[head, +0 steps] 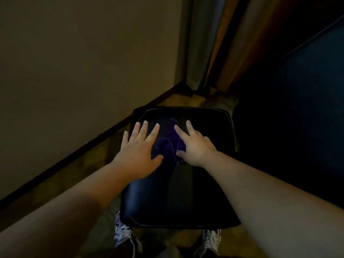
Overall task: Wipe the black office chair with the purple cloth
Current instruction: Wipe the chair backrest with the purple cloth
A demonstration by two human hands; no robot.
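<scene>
With flat-fingered left hand (138, 153) and right hand (197, 148) gripping nothing, spread crumpled purple cloth (164, 144) mid-frame before wiping black padded office chair (176, 198).

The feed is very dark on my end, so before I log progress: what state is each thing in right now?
purple cloth: crumpled, lying on the chair's pad between the two hands.
black office chair: pad faces up, with the cloth on its far half.
left hand: fingers spread, just left of the cloth.
right hand: fingers straight, at the cloth's right edge; too dark to confirm contact.
</scene>
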